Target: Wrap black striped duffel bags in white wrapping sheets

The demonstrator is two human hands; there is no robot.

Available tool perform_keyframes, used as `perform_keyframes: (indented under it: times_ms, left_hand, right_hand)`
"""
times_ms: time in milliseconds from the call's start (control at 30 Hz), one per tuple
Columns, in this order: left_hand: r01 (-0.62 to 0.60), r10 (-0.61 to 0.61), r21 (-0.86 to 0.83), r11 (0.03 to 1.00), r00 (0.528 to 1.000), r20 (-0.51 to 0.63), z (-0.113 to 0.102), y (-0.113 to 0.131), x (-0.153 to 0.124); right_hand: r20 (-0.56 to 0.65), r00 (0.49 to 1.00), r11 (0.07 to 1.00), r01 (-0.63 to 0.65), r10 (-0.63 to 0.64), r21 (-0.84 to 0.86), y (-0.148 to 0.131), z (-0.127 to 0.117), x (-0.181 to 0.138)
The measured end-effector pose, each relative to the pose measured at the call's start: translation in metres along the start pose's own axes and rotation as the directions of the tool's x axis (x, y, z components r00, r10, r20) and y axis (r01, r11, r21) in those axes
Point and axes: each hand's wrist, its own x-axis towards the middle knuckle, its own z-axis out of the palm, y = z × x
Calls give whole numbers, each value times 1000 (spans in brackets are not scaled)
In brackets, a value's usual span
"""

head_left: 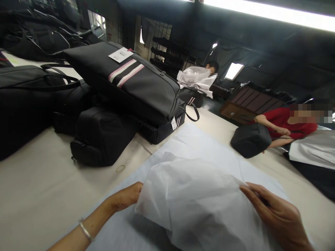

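A crumpled sheet of thin, slightly see-through white wrapping paper (199, 195) hangs bunched in front of me over the table. My right hand (272, 205) pinches its right edge between thumb and fingers. At the sheet's left edge, my left hand (131, 195) is closed, its fingertips hidden behind the paper. A silver bangle (86, 230) circles my left wrist. Beneath the paper lies a pale blue sheet (188, 139), spread flat on the table.
Several black bags are piled at the left, including a large striped bag (136, 80) with a white tag (120, 54). A small rubber band (120, 168) lies on the cream table (42, 195). Across it, a person in red (277, 118) handles a black bag (251, 139); another person (211, 68) works farther back.
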Motion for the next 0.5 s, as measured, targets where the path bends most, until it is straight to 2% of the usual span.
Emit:
perform_keyframes:
  times_ms: [100,167,267,367,433,500]
  left_hand:
    - [25,-29,76,997,998,58,-4,-11,-2]
    - [24,-28,61,998,998,62,-8,-17,-3]
    - [-38,40,-121,992,999,14,-17,-17,-7]
    - [-147,156,-274,950,988,11,-20,-4,-12]
    - [-145,146,-186,972,989,-11,-14,9,-11]
    - [-129,127,-1,992,974,-189,-2,23,-3]
  right_hand:
    - [53,999,999,-10,8,48,0,16,3]
    - [87,996,997,-41,35,70,-1,24,4]
    - [102,993,993,-73,64,88,-3,30,3]
    - [87,993,990,-83,74,114,-5,31,1]
    - [78,994,988,-85,75,128,-6,32,0]
    - [78,994,988,-89,79,127,-6,33,1]
